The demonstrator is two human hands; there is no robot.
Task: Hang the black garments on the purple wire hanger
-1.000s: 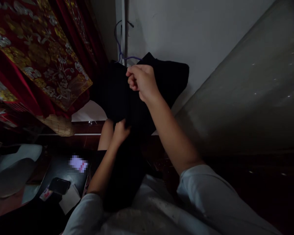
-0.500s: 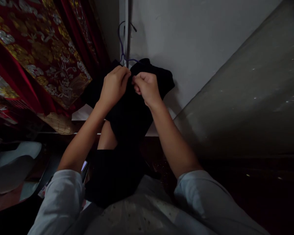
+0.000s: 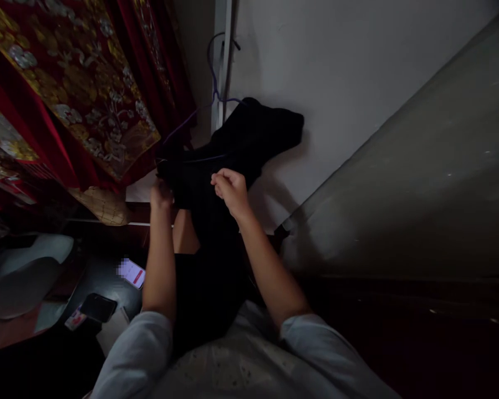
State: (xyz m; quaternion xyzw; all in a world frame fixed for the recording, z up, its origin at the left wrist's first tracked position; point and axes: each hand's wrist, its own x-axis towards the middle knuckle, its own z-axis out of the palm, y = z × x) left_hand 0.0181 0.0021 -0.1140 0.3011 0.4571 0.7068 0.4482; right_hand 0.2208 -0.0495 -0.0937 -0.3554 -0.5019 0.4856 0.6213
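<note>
A black shirt (image 3: 249, 133) hangs askew on a thin purple wire hanger (image 3: 215, 83). The sleeve on the right still drapes over the hanger's arm, while the hanger's left arm is bare and the cloth sags below it. At the left edge of the shirt, my left hand (image 3: 161, 195) is curled on the dark cloth, slightly blurred, its fingertips partly hidden. My right hand (image 3: 232, 193) is closed in a pinch at the front of the shirt, lower than the hanger; dark folds make the pinched bit hard to see.
The hanger hooks on a metal post (image 3: 221, 50) by a pale wall (image 3: 336, 66). Red embroidered cloth (image 3: 79, 83) hangs at left. A lit phone (image 3: 132, 272) and a dark phone (image 3: 98, 307) lie on a dark seat (image 3: 108, 277). A large greyish sheet-like surface (image 3: 419, 183) slants at right.
Both hands have moved down and apart, the left one further left. The shirt's left side has come off the hanger, baring its left arm. More of the seat with the phones shows.
</note>
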